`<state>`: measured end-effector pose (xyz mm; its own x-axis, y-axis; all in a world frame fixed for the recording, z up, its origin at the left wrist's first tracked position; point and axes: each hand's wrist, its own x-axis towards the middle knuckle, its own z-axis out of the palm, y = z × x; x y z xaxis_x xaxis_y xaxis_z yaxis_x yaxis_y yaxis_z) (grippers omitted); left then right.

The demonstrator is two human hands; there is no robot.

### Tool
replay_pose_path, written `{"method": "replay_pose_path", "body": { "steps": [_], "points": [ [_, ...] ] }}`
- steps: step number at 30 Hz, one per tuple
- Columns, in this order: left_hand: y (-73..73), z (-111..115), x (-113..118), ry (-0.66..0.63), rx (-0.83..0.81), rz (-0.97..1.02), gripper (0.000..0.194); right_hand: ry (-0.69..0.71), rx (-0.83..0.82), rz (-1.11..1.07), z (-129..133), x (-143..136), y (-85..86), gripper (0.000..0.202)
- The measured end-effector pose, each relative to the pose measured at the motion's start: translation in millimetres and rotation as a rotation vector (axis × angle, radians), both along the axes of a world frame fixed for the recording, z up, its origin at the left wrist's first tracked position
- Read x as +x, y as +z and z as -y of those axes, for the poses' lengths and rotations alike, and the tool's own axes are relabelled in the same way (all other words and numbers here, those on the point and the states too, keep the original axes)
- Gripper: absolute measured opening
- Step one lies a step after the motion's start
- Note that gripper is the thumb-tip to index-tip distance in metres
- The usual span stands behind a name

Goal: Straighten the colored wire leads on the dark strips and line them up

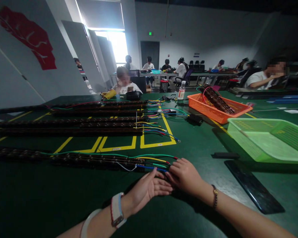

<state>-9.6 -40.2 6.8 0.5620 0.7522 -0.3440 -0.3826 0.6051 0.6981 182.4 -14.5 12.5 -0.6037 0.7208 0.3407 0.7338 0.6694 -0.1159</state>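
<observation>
Wires [156, 159] ending the near bundle [89, 161] on the bench [201, 142] look partly red-tipped but unconnected, the right hand [186, 173] curled there, grip unclear, the left hand [146, 188] open, fingers extended.

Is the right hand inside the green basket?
No: the right hand is at the coloured wires of the nearest dark bundle, and the green basket sits apart, farther right.

no wording is legible. a lit green sign [150, 33] above the door [150, 53], the label [181, 94] on the bottle [183, 85], the print [124, 89] on a co-worker's shirt [136, 88] and small white labels [116, 149] along the tabletop's [201, 145] yellow tape [130, 147] are all too small or blurred to read.
</observation>
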Motion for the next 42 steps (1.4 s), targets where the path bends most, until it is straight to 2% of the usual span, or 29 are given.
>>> {"method": "replay_pose_path", "body": {
  "steps": [5, 13, 16, 20, 23, 26, 32, 38, 42],
  "points": [
    [1.1, 5, 2, -0.041, 0.109, -0.079, 0.029, 0.078, -0.004, 0.168, -3, -5, -7.1, 0.022],
    [2.4, 5, 2, -0.048, 0.141, -0.079, 0.03, 0.109, 0.006, 0.271, -3, -7, -10.3, 0.014],
    [1.9, 5, 1, -0.055, 0.149, -0.073, 0.03, 0.108, -0.014, 0.173, -5, -2, -9.5, 0.026],
    [3.6, 6, 0, -0.058, 0.152, -0.094, 0.03, -0.024, -0.083, -0.11, -15, 12, -5.2, 0.044],
    [7.0, 7, 0, -0.067, 0.163, -0.11, 0.029, -0.115, -0.134, -0.281, -27, 22, -2.7, 0.045],
    [9.3, 7, 0, -0.077, 0.172, -0.117, 0.028, -0.1, -0.182, -0.342, -38, 26, -1.9, 0.041],
    [5.0, 7, 0, -0.087, 0.193, -0.124, 0.029, 0.057, -0.189, -0.259, -53, 5, 3.3, 0.035],
    [1.5, 7, 1, -0.063, 0.179, -0.113, 0.029, 0.172, -0.275, -0.071, -60, -29, 16.2, 0.041],
    [4.2, 7, 1, -0.043, 0.134, -0.086, 0.037, 0.183, -0.355, 0.019, -66, -38, 13.4, 0.032]
  ]
}}
